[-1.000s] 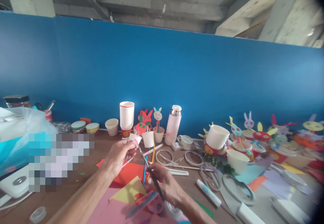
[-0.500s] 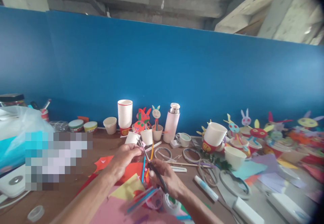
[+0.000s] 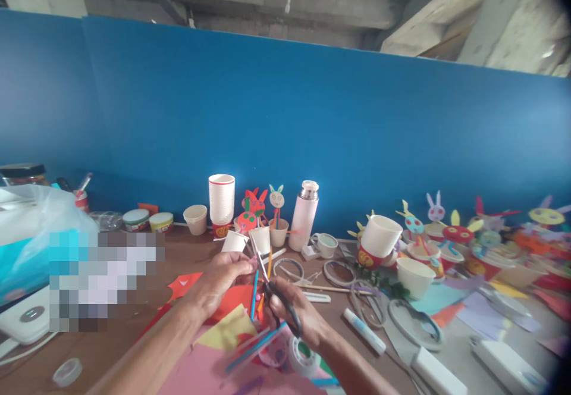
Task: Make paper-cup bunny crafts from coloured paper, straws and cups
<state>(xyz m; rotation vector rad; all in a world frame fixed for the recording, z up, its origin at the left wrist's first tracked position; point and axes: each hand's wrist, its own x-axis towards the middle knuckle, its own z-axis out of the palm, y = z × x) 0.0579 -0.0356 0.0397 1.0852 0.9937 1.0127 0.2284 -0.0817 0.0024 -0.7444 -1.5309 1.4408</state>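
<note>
My right hand (image 3: 300, 307) is closed round the black handles of a pair of scissors (image 3: 289, 309), whose metal blades point up and away. Pinched in the fingertips of my left hand (image 3: 223, 276) is a small piece of pink paper (image 3: 254, 260), mostly hidden by the fingers. The blades are right beside this piece; I cannot tell whether they touch it. Beneath my hands lie red paper (image 3: 238, 300), yellow paper (image 3: 227, 328), a blue pencil (image 3: 254, 294) and a large pink sheet (image 3: 191, 371).
Behind my hands stand stacked paper cups (image 3: 222, 198), paper rabbits in cups (image 3: 276, 204) and a white thermos (image 3: 304, 216). To the right are a glue stick (image 3: 363, 331), tape rings (image 3: 339, 273) and more rabbit cups (image 3: 419, 246). A plastic bag (image 3: 40, 222) sits at left.
The scissors have shifted slightly right and their blades look a little wider apart. My left hand has moved slightly right, still pinching the pink paper.
</note>
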